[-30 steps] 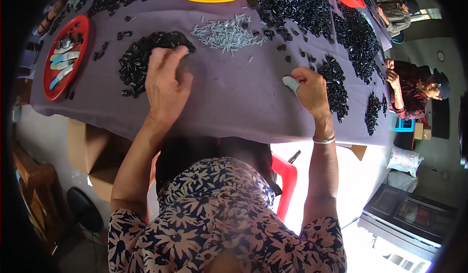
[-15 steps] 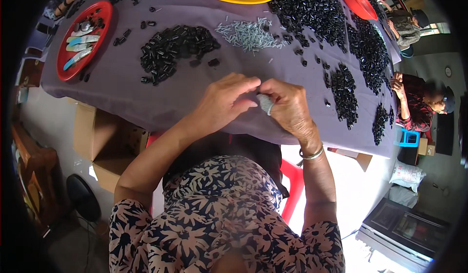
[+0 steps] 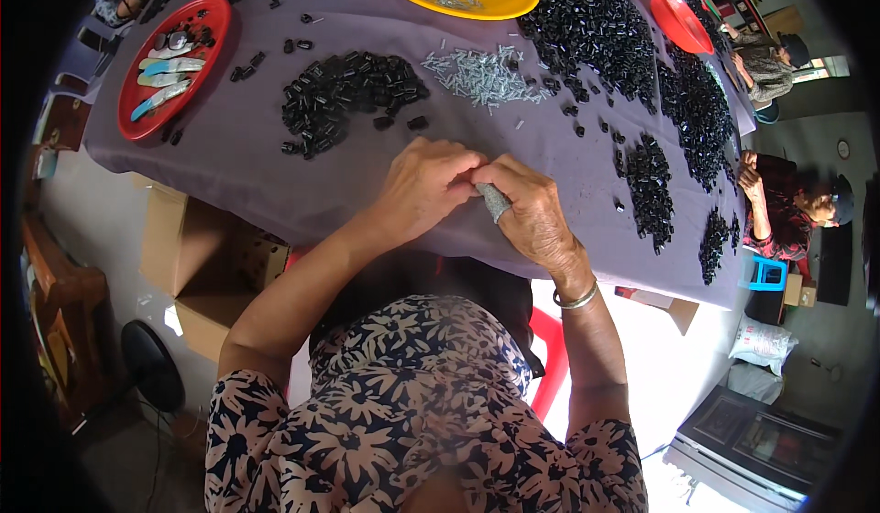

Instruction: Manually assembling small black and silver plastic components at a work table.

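Note:
My left hand (image 3: 423,187) and my right hand (image 3: 532,210) meet over the near edge of the cloth-covered table, fingertips pressed together. Whatever small thing they pinch is hidden by the fingers. A grey wrap (image 3: 493,202) covers one finger of my right hand. Just beyond my hands lies a heap of short black cylindrical pieces (image 3: 313,110). To its right is a pile of small silvery pins (image 3: 486,76), with a few loose ones around it.
A red oval tray (image 3: 221,29) with blue-and-white handled tools stands at the left. At the far side are a yellow tray (image 3: 500,12) of pins and a red bowl (image 3: 679,22). More black pieces (image 3: 587,41) cover the right side. Other people sit around the table.
My hands have closed together, the right moving left until the fingertips touch the left's. The table's contents appear shifted slightly right and down in the view.

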`<state>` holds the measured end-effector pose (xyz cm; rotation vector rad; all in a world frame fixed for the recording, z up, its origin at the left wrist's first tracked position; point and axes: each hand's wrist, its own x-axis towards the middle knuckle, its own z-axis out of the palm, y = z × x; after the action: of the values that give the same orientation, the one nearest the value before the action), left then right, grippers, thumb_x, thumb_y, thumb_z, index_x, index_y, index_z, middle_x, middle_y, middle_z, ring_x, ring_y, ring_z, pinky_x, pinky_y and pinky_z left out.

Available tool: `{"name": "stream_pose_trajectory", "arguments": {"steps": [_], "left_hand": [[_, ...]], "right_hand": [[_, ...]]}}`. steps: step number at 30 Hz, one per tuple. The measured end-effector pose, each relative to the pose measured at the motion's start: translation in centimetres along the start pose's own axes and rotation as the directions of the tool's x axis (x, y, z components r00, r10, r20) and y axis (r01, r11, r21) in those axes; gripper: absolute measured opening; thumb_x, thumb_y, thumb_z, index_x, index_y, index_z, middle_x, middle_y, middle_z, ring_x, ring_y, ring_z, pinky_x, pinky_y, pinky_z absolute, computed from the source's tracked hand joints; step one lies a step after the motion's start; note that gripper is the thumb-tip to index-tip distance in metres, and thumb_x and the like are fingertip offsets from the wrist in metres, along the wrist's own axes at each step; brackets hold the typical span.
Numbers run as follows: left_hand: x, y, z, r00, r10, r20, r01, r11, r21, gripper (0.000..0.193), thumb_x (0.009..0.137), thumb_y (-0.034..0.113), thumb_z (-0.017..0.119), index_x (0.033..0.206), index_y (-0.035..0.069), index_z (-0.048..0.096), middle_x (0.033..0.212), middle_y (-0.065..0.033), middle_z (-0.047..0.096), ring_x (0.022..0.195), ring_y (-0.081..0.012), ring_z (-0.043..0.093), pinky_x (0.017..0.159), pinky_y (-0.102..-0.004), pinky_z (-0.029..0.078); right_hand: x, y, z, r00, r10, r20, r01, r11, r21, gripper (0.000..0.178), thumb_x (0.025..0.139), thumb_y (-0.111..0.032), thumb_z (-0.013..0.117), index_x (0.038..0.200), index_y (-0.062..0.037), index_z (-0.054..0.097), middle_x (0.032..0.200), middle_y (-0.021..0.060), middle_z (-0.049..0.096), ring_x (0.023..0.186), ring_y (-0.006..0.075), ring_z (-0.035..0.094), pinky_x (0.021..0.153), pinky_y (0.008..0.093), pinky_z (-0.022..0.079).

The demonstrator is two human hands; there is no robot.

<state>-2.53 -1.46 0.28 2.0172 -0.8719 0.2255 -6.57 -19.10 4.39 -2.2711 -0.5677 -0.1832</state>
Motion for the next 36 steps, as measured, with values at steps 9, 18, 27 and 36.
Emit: {"name": "stream_pose_trajectory", "arguments": {"steps": [9,18,27,36], "left_hand": [[0.1,-1.2,0.3,0.998,0.013,0.054,-0.014,0.999,0.032,0.016,0.071,0.014,0.078,0.079,0.009,0.065,0.076,0.0003,0.057,0.077,-0.0194,0.054,0.074,-0.0356,0.037],[-0.1,-0.9,-0.1,1.0,-0.003,0.017,0.003,0.999,0.047,0.011,0.071,0.014,0.076,0.081,0.012,0.071,0.077,-0.0001,0.059,0.082,-0.0192,0.056,0.08,-0.037,0.036],[0.3,-1.1,-0.3,0.992,-0.113,0.057,0.114,0.993,-0.014,0.011,0.069,0.018,0.078,0.079,0.013,0.074,0.08,0.0007,0.064,0.085,-0.0189,0.057,0.084,-0.0365,0.036],[0.2,-1.2,-0.2,0.995,-0.1,0.029,0.1,0.995,-0.011,0.012,0.072,0.017,0.078,0.08,0.011,0.072,0.081,0.0009,0.062,0.084,-0.0178,0.055,0.085,-0.0361,0.035]], "right_hand": [[0.5,1.0,-0.9,0.976,0.178,0.125,-0.196,0.97,0.142,0.016,0.084,0.007,0.064,0.097,-0.0015,0.066,0.082,0.0051,0.067,0.074,0.0151,0.064,0.068,0.0289,0.052],[5.3,6.2,-4.6,0.718,0.694,-0.055,-0.693,0.72,0.042,0.014,0.086,-0.014,0.07,0.092,-0.0015,0.072,0.07,0.001,0.064,0.058,0.0063,0.059,0.045,0.0219,0.048],[7.7,6.6,-4.4,0.64,0.756,0.138,-0.763,0.647,-0.006,0.014,0.085,-0.015,0.07,0.087,-0.0006,0.07,0.067,0.0008,0.062,0.051,0.0062,0.054,0.042,0.021,0.044],[2.0,2.5,-1.1,0.876,0.43,0.217,-0.481,0.747,0.459,0.008,0.091,-0.003,0.063,0.097,-0.003,0.067,0.082,-0.0002,0.066,0.067,0.004,0.058,0.056,0.019,0.048]]}}
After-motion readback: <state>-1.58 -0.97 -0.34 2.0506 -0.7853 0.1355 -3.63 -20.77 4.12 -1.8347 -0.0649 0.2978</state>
